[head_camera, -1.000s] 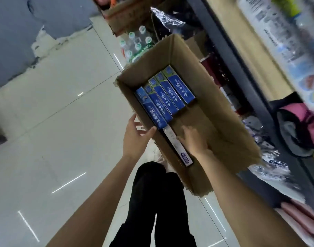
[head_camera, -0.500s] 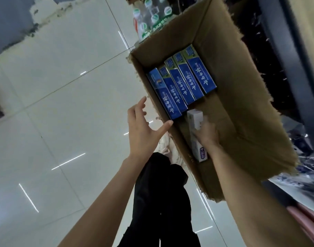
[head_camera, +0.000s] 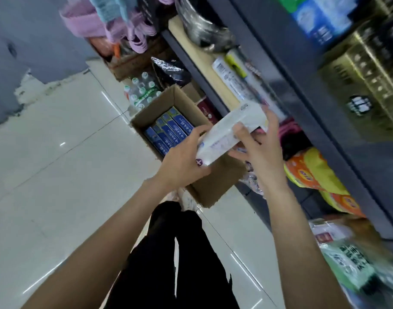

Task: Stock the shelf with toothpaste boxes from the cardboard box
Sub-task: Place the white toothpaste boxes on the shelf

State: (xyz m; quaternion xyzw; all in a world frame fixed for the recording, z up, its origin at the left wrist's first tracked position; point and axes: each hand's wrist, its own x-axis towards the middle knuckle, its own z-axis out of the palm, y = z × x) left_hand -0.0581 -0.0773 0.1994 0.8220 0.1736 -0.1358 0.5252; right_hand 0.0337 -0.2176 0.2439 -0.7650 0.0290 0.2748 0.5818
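White card is what you have in both hands: a toothpaste box (head_camera: 230,132) held up level with the shelf (head_camera: 204,61), its long side running from 7 o'clock to 1 o'clock. Your left hand (head_camera: 184,162) wraps the lower end with the fingers curled over the top edge, while your right hand (head_camera: 261,150) cups the upper half from beneath, fingers spread and the thumb pressing its face. Holding it at both ends likely lets you turn it and line it up before it goes in. Its far end already points at the shelf edge at 1 o'clock, just beside a pale packet (head_camera: 230,79) lying there, so the placing looks close. Down at 10 o'clock from your hands, the cardboard box (head_camera: 215,188) sits on the floor (head_camera: 57,175) against the shelving, with four blue boxes (head_camera: 168,132) side by side at its far end; those are yet to be stocked.
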